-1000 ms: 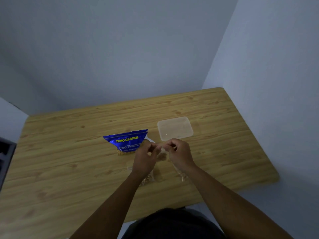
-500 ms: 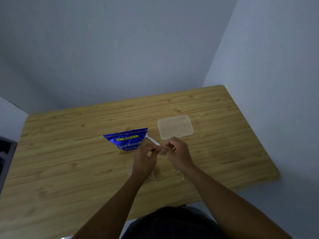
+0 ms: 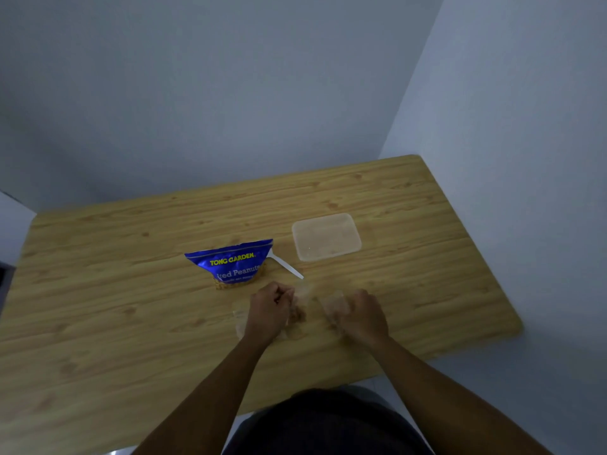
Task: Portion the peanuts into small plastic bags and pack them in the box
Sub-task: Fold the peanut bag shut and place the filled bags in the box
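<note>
The left hand [image 3: 270,311] is curled, its fingers pinching a small clear bag [image 3: 296,311] of thin, crinkled film with a dim brownish clump of peanuts low inside it; this bag sits just in front of the pack [image 3: 232,265], toward the person and slightly right. The right hand [image 3: 362,317] is curled too, closed round a second bag [image 3: 333,306] of the same glossy film, farther right of the pack; whether it holds peanuts is too blurred to tell. The two hands are apart, with bare table between them. The pack is a shiny blue foil pouch, wedge-shaped and wider at its far edge, printed with yellow and white letters, with a yellow patterned strip along its near edge. A white plastic spoon [image 3: 285,265] with a slim straight handle lies at an angle, touching the pack's right corner. Right of the pack and a little farther back stands the box [image 3: 326,237], a frosted, translucent rectangular tub with rounded corners. The table [image 3: 115,290] is pale wood-grain laminate with a rounded right corner.
</note>
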